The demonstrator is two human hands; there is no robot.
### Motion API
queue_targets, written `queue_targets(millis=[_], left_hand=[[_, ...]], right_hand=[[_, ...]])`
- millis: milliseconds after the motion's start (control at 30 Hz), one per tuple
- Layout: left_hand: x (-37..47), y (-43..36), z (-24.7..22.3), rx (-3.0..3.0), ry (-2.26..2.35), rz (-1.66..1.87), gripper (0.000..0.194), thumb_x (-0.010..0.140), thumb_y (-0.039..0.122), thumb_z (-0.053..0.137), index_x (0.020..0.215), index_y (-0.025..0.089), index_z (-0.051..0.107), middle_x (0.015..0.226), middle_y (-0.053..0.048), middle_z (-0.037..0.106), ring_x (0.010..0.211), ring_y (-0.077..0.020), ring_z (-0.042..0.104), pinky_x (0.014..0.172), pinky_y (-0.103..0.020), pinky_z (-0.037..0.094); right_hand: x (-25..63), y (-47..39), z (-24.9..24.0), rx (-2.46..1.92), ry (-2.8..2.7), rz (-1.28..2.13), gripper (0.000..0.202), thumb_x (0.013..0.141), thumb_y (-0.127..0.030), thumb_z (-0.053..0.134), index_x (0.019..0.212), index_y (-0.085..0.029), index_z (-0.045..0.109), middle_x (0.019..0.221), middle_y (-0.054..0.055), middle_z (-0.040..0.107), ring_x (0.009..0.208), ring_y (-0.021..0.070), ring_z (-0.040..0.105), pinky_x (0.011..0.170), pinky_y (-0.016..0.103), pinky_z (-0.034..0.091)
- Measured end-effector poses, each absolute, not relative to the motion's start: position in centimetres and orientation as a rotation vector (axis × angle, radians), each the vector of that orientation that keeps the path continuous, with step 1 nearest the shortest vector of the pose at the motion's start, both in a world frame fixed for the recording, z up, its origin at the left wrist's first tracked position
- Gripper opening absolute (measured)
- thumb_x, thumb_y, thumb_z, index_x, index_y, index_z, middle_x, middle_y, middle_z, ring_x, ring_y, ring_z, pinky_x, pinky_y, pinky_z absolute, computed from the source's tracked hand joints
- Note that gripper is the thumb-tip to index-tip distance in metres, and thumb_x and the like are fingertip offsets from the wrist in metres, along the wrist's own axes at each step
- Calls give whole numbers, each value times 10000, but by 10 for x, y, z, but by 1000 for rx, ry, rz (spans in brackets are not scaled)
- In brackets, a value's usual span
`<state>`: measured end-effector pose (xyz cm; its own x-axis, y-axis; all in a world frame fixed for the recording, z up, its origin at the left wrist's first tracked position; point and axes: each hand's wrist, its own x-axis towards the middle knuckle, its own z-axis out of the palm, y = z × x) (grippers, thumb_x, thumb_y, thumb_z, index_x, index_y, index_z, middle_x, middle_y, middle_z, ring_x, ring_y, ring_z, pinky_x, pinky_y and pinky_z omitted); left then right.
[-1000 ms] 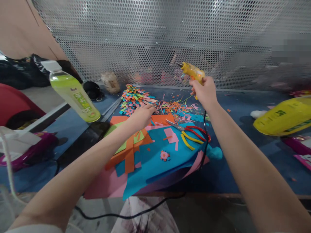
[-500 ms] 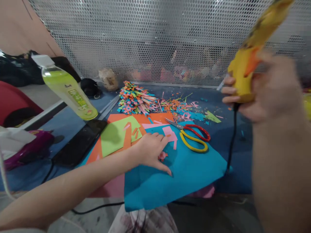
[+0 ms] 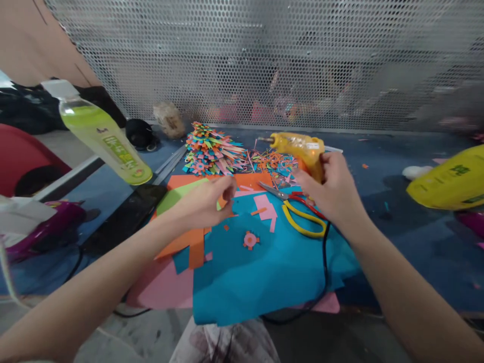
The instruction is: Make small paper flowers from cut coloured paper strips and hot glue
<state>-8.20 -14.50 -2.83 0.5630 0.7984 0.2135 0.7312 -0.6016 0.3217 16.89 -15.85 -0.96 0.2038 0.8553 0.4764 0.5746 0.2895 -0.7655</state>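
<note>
My right hand (image 3: 333,186) is wrapped round the handle of a yellow hot glue gun (image 3: 298,146), its nozzle pointing left above the paper scraps. My left hand (image 3: 214,201) hovers over the sheets with fingers curled together; whether a small piece is in them I cannot make out. Below and between the hands, a small pink and orange paper flower (image 3: 250,240) lies on a blue paper sheet (image 3: 242,287). Scissors (image 3: 302,217) with red and yellow handles rest beside my right hand, blades slightly apart. Behind stands a cone-shaped tree of colourful paper pieces (image 3: 212,151).
A tilted-looking green drink bottle (image 3: 109,136) stands at left by a black phone-like slab (image 3: 124,222). Clear glue sticks (image 3: 170,164) lie behind it. At right is a yellow package (image 3: 449,181). Perforated metal (image 3: 242,65) closes off the back. The gun's black cord (image 3: 325,262) crosses the blue sheet.
My right hand has brought the glue gun down and left from the upper right. My left hand has lifted off the blue sheet and moved left, uncovering the paper flower; its fingers have curled.
</note>
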Motion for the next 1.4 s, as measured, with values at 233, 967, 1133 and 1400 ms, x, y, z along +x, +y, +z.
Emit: queue_targets(millis=[233, 967, 1133, 1400], left_hand=[[-95, -136, -31, 2591, 1207, 211, 163, 811, 225, 479, 945, 229, 572, 969, -12, 666, 849, -171, 619, 735, -275, 461], [-120, -144, -22, 2807, 1367, -140, 401, 887, 396, 444, 1264, 295, 538, 959, -58, 693, 899, -221, 634, 779, -307, 451], [-109, -149, -23, 3022, 1278, -360, 365, 871, 192, 450, 1221, 205, 555, 820, -83, 675, 745, -220, 628, 684, -320, 422], [-105, -154, -19, 3039, 1244, -343, 364, 893, 235, 454, 1240, 173, 543, 852, -97, 672, 798, -228, 640, 702, -326, 431]], right_hand=[[182, -147, -42, -1430, -1504, 273, 407, 655, -420, 698, 877, -272, 391, 882, 65, 613, 763, 249, 639, 604, 404, 512], [184, -140, -60, -1527, -1510, 344, 386, 653, -411, 694, 875, -281, 406, 835, 41, 634, 737, 252, 645, 564, 392, 505], [182, -142, -59, -1513, -1519, 377, 389, 654, -406, 699, 884, -274, 416, 846, 43, 639, 736, 241, 642, 553, 362, 497], [180, -144, -56, -1545, -1507, 396, 403, 635, -400, 702, 882, -256, 417, 837, 45, 629, 738, 241, 636, 553, 352, 491]])
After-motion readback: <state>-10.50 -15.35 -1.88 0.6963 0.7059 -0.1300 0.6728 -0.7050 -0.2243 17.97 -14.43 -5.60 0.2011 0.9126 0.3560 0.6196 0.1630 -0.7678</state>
